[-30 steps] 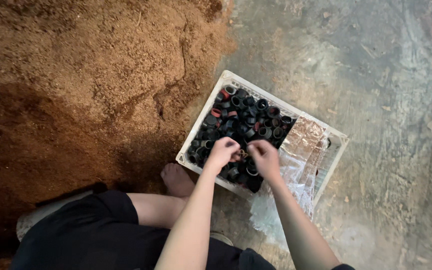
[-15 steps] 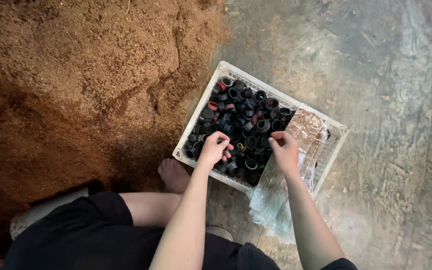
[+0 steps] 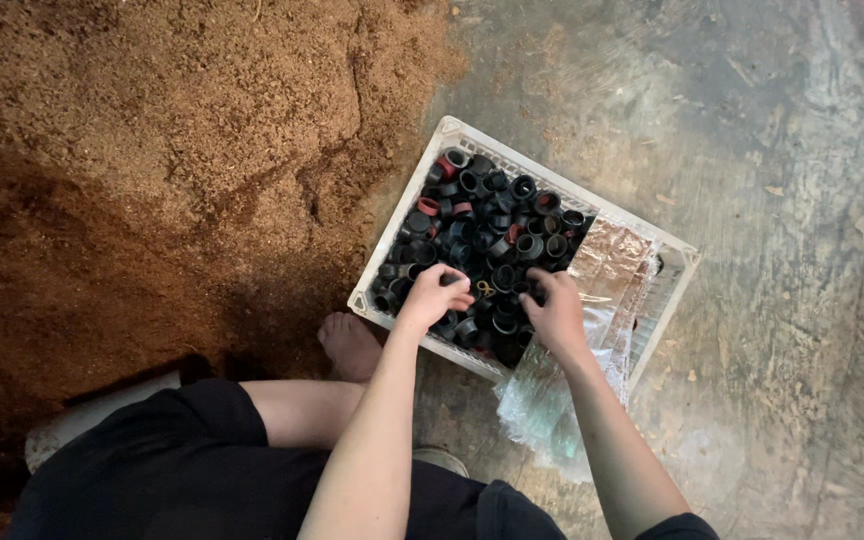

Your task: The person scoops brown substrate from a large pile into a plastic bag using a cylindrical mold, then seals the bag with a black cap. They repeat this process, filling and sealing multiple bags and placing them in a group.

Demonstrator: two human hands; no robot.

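We have both forearms bare, reaching forward from the near edge and converging toward the middle. Our left hand point(image 3: 434, 297) sits palm down, fingers curled loosely, knuckles up. Our right hand point(image 3: 555, 312) sits just right of it, fingers bent and pinched at the tips. Left knee bent, bare left foot point(image 3: 349, 344) flat, toes pointing far.
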